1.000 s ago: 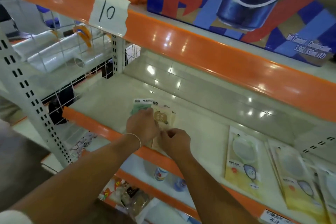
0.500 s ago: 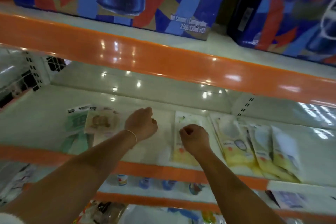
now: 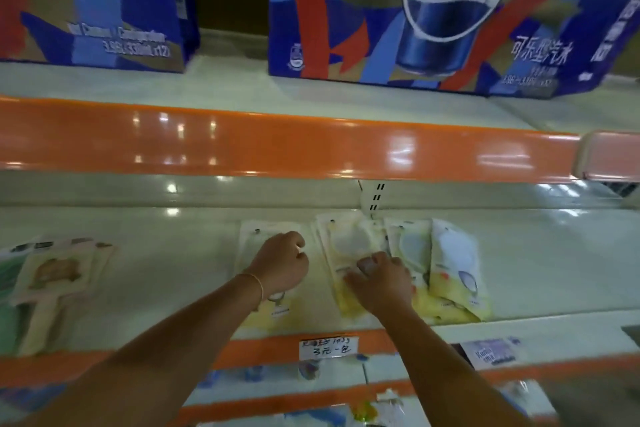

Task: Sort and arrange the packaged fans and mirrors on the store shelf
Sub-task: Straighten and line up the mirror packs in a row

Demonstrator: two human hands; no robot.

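A lone yellow-and-white mirror package [image 3: 258, 232] lies flat on the shelf [image 3: 180, 274]. My left hand [image 3: 282, 263] is curled in a fist above it and holds nothing I can see. Just to the right lies a stack of mirror packages [image 3: 349, 239]. My right hand [image 3: 381, 282] rests on this stack, and its curled fingers and thumb pinch the top package. More mirror packages [image 3: 453, 270] overlap and lean at the right end of the row. Beige fan packages [image 3: 52, 274] and a green one [image 3: 7, 277] lie at the far left.
An orange shelf beam [image 3: 277, 146] runs overhead, with large blue cola cartons [image 3: 415, 17] standing above it. A handwritten price label [image 3: 327, 347] hangs on the orange front rail. A lower shelf with small goods [image 3: 367, 409] shows below. Bare shelf lies between the fans and the mirrors.
The view has swung right. Both hands left the fan packages and moved right to the mirror packages; the right hand went from the lone package to the stack beside it.
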